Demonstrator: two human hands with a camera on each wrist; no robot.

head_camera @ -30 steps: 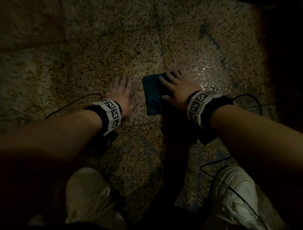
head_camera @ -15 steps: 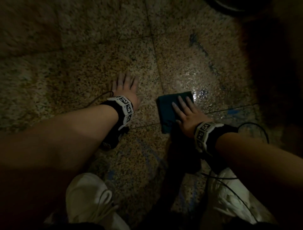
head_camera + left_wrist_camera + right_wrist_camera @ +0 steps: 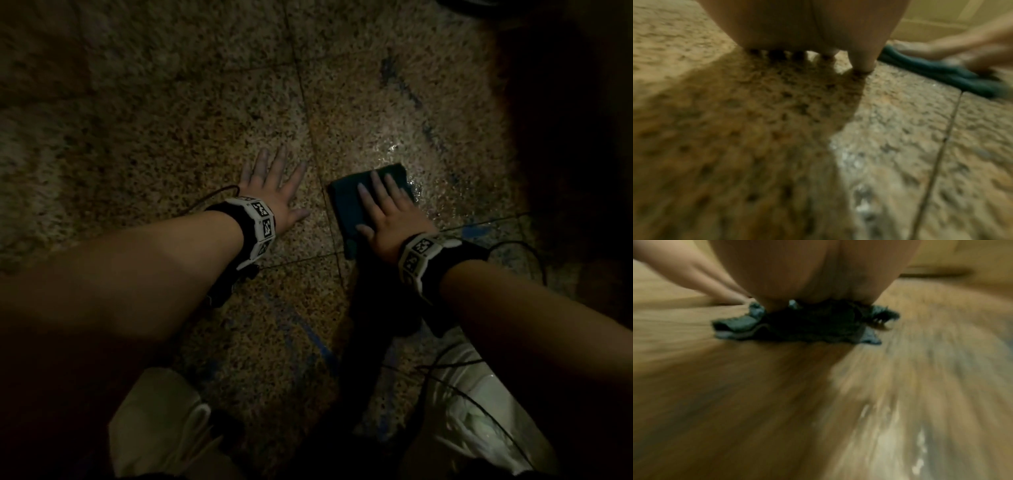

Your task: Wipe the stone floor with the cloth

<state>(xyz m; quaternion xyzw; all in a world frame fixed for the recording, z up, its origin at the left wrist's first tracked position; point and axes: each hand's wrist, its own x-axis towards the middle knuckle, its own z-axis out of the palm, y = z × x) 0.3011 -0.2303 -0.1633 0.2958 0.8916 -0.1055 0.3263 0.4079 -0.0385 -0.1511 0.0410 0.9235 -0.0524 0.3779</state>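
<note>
Head view, speckled granite floor (image 3: 171,137) with thin tile seams, right hand (image 3: 387,212) pressing straight fingers flat on a folded dark teal cloth (image 3: 349,205), wet gleam beside it, left hand (image 3: 270,192) splayed flat on bare stone.

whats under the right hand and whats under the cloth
The right hand presses flat on a folded dark teal cloth. The cloth lies on the speckled stone floor, with a wet sheen beside it. The floor beneath the cloth is covered.
</note>
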